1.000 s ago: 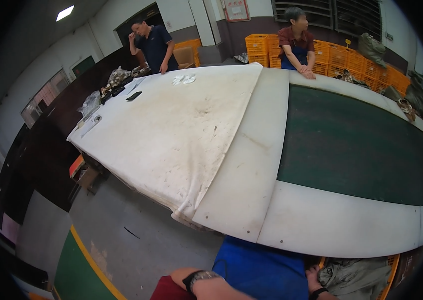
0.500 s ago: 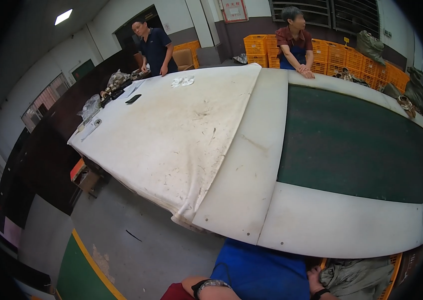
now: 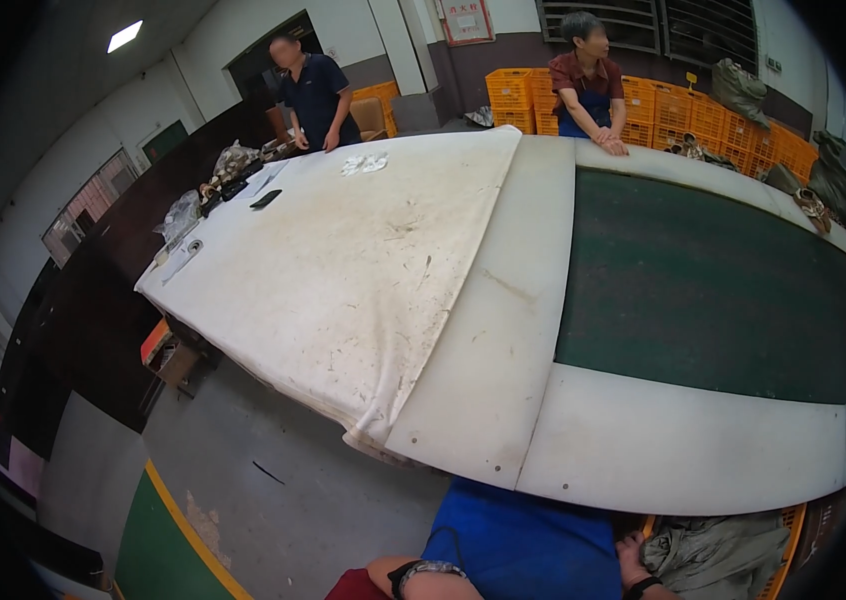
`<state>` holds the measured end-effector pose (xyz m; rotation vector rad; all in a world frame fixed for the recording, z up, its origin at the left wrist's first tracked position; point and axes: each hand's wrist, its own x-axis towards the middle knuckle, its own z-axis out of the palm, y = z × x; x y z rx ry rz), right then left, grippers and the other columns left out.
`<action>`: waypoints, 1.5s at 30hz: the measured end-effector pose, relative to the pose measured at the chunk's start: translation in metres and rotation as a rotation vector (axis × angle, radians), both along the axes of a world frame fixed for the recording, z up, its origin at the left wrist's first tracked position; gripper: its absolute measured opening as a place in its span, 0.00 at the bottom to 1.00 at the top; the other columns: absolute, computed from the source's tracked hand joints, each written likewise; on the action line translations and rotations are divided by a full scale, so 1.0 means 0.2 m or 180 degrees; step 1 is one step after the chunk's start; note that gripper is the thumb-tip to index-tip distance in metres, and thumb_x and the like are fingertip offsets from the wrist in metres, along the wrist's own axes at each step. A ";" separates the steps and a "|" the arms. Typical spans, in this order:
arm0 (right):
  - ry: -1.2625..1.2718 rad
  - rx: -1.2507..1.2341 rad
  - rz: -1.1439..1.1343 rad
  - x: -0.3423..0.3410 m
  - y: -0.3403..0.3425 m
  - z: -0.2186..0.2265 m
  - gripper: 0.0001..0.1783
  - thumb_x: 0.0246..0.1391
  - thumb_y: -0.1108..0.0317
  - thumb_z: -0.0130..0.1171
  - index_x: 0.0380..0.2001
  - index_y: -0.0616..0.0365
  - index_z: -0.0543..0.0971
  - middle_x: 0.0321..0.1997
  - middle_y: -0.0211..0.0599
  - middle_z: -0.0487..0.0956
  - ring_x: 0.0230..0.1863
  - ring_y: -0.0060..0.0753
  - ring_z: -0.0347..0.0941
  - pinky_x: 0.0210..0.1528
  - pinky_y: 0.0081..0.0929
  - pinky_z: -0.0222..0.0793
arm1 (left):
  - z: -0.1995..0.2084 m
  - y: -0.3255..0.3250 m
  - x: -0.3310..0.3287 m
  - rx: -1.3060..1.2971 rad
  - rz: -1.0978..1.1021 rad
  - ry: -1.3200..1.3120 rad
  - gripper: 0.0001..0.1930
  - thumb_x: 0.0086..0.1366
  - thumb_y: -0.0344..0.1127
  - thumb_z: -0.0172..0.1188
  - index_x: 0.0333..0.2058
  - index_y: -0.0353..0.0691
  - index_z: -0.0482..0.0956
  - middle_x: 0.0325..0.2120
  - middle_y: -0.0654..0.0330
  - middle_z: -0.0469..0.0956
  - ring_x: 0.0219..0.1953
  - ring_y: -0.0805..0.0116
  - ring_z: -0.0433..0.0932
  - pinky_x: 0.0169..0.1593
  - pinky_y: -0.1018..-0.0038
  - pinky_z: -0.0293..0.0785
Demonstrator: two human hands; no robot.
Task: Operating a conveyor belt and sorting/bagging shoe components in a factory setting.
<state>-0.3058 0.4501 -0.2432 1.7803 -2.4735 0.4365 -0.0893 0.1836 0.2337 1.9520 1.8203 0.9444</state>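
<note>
Just ahead of my right grip (image 3: 631,562) runs the near edge of the white worktop (image 3: 683,440); grey floor (image 3: 293,430) stretches ahead and left of my left grip (image 3: 438,590). Right beside my right grip, grey-green cloth (image 3: 713,552) lies bunched in an orange crate (image 3: 795,528), its longer spread running rightward. Whether my right grip touches or pinches it, I cannot tell; my left, mostly cut off, is unreadable too.

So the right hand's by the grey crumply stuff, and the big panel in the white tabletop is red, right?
No, the head view shows the panel in the white tabletop is green, not red. The right hand is beside the crumpled grey material.
</note>
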 end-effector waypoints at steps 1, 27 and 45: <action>-0.0067 0.0228 0.0003 0.00 0.00 0.02 0.09 0.30 0.60 0.52 0.15 0.51 0.76 0.24 0.35 0.73 0.43 0.43 0.65 0.53 0.60 0.50 | -0.01 0.00 0.00 -0.0028 -0.0008 -0.0156 0.22 0.57 0.50 0.57 0.41 0.37 0.72 0.44 0.44 0.66 0.44 0.42 0.67 0.44 0.55 0.65; -0.0402 0.0462 -0.0004 0.03 -0.03 0.19 0.10 0.35 0.60 0.51 0.18 0.53 0.76 0.27 0.36 0.73 0.45 0.45 0.63 0.54 0.58 0.49 | -0.74 -0.33 -0.22 -0.0588 0.6482 0.0917 0.32 0.55 0.49 0.57 0.56 0.40 0.61 0.57 0.45 0.55 0.59 0.42 0.52 0.58 0.55 0.53; -0.0454 0.0303 0.0027 0.01 -0.01 0.10 0.12 0.33 0.59 0.52 0.16 0.57 0.75 0.26 0.43 0.73 0.44 0.51 0.62 0.50 0.45 0.57 | -1.37 -0.57 -0.05 -0.1666 0.7853 0.1066 0.27 0.57 0.50 0.53 0.53 0.45 0.67 0.56 0.47 0.60 0.57 0.47 0.57 0.56 0.49 0.52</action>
